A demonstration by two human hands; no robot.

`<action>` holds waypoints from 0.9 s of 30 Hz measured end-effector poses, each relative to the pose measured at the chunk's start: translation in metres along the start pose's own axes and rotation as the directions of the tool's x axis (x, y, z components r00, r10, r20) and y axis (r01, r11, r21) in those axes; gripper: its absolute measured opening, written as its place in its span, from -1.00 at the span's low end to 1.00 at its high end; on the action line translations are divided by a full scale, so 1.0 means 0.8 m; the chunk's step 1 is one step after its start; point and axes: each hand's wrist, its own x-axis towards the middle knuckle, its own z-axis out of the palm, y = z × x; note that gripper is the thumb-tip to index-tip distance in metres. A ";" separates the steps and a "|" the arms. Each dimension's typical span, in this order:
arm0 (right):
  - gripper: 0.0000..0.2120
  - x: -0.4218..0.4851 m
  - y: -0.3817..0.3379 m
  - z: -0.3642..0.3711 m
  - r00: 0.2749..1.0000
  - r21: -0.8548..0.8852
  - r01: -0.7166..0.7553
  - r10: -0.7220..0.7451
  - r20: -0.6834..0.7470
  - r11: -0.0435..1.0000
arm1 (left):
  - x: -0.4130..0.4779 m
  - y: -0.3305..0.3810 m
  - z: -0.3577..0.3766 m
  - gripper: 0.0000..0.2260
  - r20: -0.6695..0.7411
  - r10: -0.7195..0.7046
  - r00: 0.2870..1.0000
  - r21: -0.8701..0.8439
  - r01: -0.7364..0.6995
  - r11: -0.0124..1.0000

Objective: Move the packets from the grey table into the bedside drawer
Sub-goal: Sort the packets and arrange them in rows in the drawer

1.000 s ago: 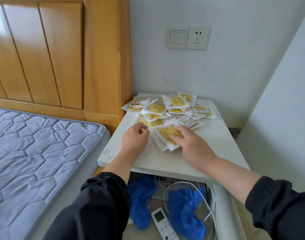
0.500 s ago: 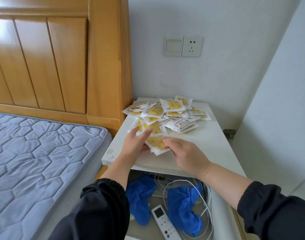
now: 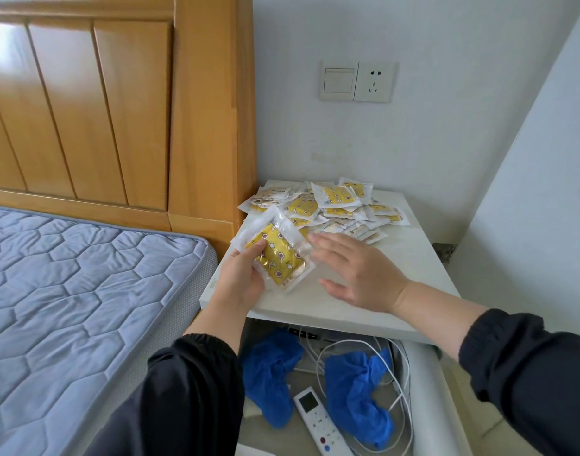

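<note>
Over the front left corner of the grey table (image 3: 397, 258) the left hand (image 3: 241, 278) grips the held packets (image 3: 278, 258), yellow printed sachets in clear wrap, with the thumb pressed on the yellow face and the fingers curled underneath; they sit tilted and lifted off the tabletop, and I cannot tell how many are in that thin stack. The right hand (image 3: 357, 271) is flat and relaxed, palm down, fingers straight and slightly spread, grasping nothing, its fingertips just beside the right edge of the held packets; whether it touches the tabletop I cannot tell. The pile of packets (image 3: 328, 205) lies loose and overlapping across the back of the table, near the wall. Below the tabletop the drawer (image 3: 426, 390) stands pulled open, and in it lie two crumpled blue shoe covers (image 3: 269, 366), a white remote control (image 3: 318, 419) between them towards the front, and looped white cables (image 3: 400, 390) along the right side. To the left is a blue quilted mattress (image 3: 84, 291) against a wooden headboard (image 3: 101, 110), and on the wall above the table sit a light switch (image 3: 338, 81) and a socket (image 3: 376, 82) side by side
</note>
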 end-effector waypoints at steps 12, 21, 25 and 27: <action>-0.47 0.069 0.095 0.044 0.632 0.139 -0.774 0.742 0.223 0.617 | 0.027 0.000 0.013 -0.79 0.022 -0.032 0.999 -0.031 0.033 0.999; -0.33 0.112 0.151 0.088 0.226 0.275 -0.951 0.923 0.312 0.140 | 0.045 -0.005 0.019 -0.79 -0.005 -0.036 0.999 -0.019 0.036 0.999; -0.42 0.110 0.164 0.103 0.184 0.120 -0.980 0.953 0.242 0.159 | 0.053 -0.005 0.023 -0.78 -0.007 -0.031 0.999 -0.031 0.031 0.999; -0.44 0.113 0.167 0.100 0.149 0.075 -0.988 0.954 0.260 0.134 | 0.054 -0.006 0.023 -0.79 0.002 -0.022 1.000 -0.027 0.022 0.999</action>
